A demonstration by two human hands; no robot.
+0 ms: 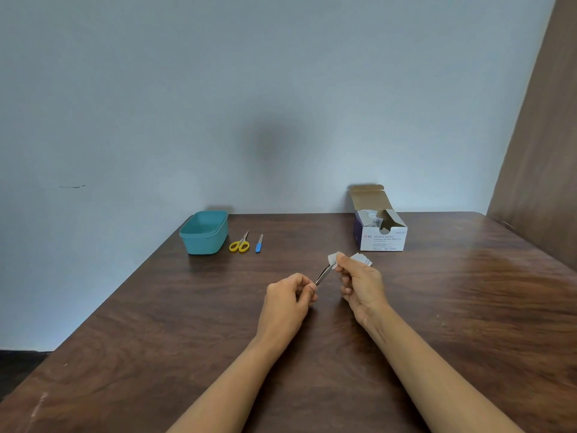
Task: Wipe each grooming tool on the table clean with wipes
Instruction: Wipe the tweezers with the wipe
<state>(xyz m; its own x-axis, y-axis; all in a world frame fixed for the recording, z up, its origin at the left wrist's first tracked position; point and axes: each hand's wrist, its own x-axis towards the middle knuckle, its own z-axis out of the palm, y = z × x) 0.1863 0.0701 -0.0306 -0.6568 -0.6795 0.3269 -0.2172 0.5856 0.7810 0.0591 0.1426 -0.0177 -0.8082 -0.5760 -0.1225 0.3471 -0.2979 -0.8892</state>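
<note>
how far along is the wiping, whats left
Done: the swab box is open and a torn wrapper lies near it. In hand: the left hand holds the tweezers while the right hand pinches a wipe on their tip. Seemingly left: the scissors and nail file by the tub.

Two bare upper limbs of one person, seen from the wearer's own head. Left hand [288,303]: bare, its back smooth, with the knuckles forming a rounded ridge. Right hand [359,285]: bare, with short nails showing on the fingers nearest the left hand and a faint tendon line running from its back toward the wrist. Behind each hand a narrow wrist widens gradually into the forearm. Left forearm [237,379] and right forearm [437,370]: both bare and smooth-contoured from the wrist to the lower edge of view.
</note>
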